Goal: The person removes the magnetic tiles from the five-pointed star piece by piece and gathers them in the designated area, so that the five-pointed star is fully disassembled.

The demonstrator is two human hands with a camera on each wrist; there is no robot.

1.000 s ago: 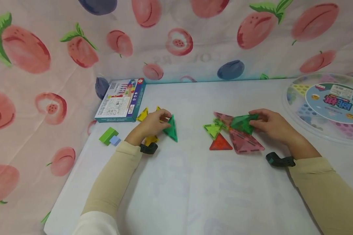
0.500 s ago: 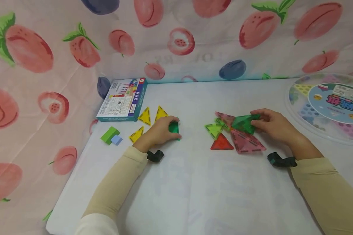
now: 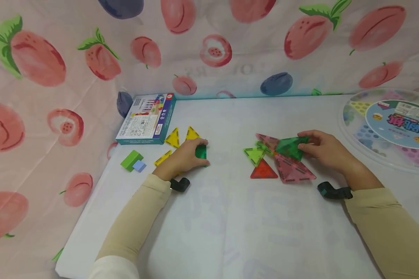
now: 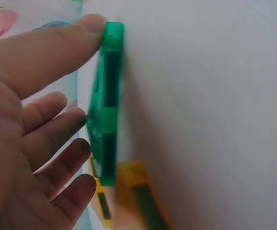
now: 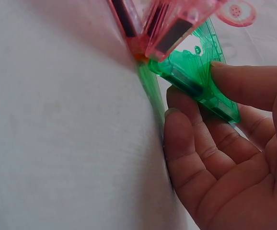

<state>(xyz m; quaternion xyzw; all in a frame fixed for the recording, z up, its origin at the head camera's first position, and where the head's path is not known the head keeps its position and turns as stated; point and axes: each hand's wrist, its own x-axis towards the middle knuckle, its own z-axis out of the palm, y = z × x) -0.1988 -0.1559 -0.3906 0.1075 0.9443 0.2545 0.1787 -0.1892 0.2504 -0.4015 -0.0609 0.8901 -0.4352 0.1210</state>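
My left hand holds a translucent green triangular magnetic tile on edge, left of centre in the head view. In the left wrist view the thumb is at one end of that green tile and the fingertips lie along its side. My right hand pinches another green magnetic tile between thumb and fingers. This one tilts against pink tiles; in the right wrist view its green face meets their edges. A lime tile and a red triangle lie left of the pink ones.
Several yellow triangular tiles lie around and behind my left hand. A green block and a small blue block sit farther left. A flat box lies at the back left, a round clear case at the right.
My left hand has turned the green tile, so it shows as a narrow upright strip instead of a slanted triangle; it went right, then slightly back left. The right hand has stayed in place.
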